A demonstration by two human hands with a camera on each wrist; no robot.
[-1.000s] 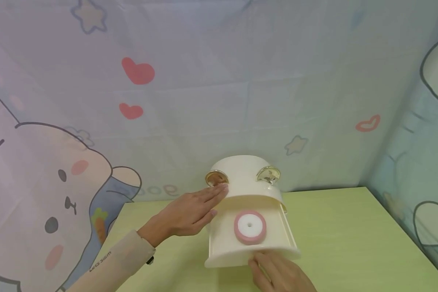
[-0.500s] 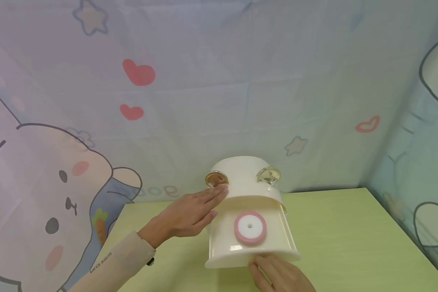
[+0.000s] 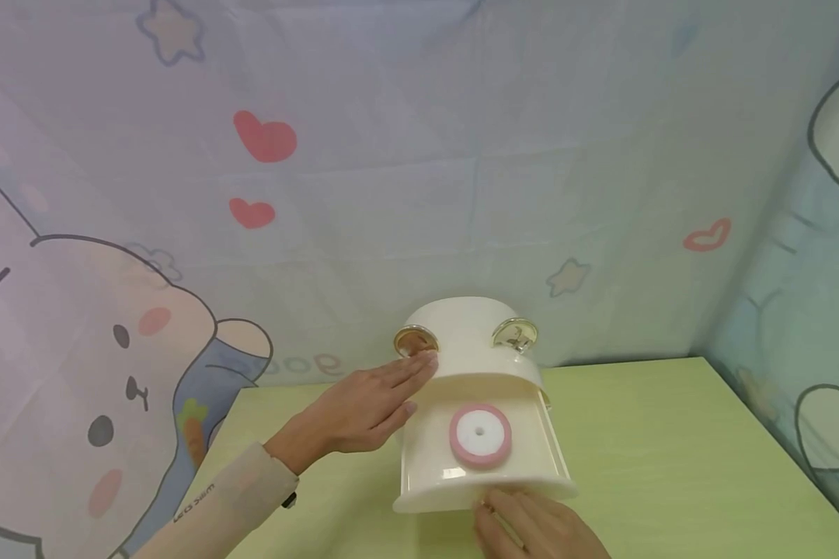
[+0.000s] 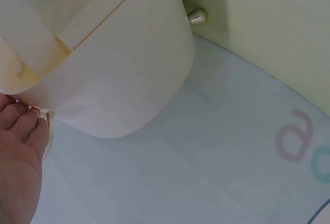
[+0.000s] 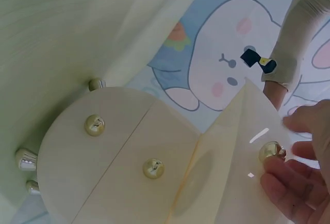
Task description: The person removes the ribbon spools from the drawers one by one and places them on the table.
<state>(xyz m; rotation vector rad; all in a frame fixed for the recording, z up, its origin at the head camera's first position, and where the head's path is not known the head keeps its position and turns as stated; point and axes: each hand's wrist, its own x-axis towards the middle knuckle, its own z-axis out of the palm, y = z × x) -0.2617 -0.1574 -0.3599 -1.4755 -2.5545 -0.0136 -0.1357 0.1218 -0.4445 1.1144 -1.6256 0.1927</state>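
Cloth (image 3: 461, 116) behind, table (image 3: 657, 442) below, top drawer (image 3: 426, 462) out

On my feed the cloth fills most of the head view, printed with hearts, stars and a big rabbit. Below it I see the green table, and on that the white cabinet (image 3: 464, 338), round-faced, its two lower fronts flush in the right wrist view. The top drawer stands well out towards the person.

I have a pale sleeve (image 3: 224, 497) running up to the left hand (image 3: 367, 407). Its fingers lie straight and together against the cabinet's left side, clasping nothing, the thumb apart. The right hand (image 3: 538, 528) is at the drawer's front, fingers bent.

I find the disc (image 3: 480, 458) lying flat near the middle of the drawer floor, pink round the rim, white inside, with a small centre hole. Two gold ears (image 3: 513, 336) stick up from the cabinet, the left one just beside the left fingertips.

Smallest is the gold knob (image 5: 270, 152) on the drawer front: the right fingers are hooked round it. How firmly, I cannot tell.
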